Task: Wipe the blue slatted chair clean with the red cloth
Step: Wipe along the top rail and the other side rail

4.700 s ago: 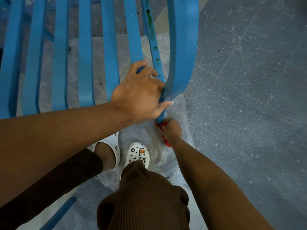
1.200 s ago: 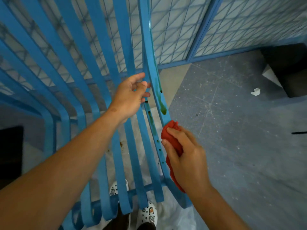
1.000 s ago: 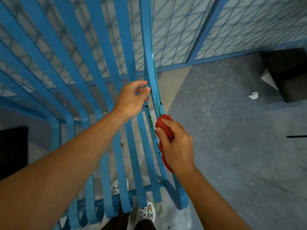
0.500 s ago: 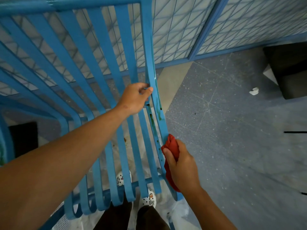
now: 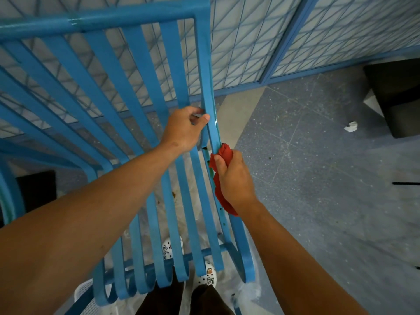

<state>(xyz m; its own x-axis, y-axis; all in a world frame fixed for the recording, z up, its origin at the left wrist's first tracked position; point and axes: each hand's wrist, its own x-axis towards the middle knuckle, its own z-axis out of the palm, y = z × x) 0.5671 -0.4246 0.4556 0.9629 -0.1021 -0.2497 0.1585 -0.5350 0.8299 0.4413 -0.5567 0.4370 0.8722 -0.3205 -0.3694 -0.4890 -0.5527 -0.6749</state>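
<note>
Blue slatted chair (image 5: 145, 92) rigid, glossy; left hand (image 5: 184, 129) pinches outer rail (image 5: 205, 71), steadying it. Right hand (image 5: 234, 178), at 5 o'clock from left, clenches soft red cloth (image 5: 221, 192) against rail.

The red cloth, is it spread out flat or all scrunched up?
Scrunched up. The red cloth is bunched in the right hand, pressed against the blue chair's side rail, with a loose end hanging below the palm.

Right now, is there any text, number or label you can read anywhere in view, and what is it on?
"27": charm on the right clog, as best I can read it.
Letters on the left clog: too blurred to read.
Chair, cloth, floor: no text visible.
</note>
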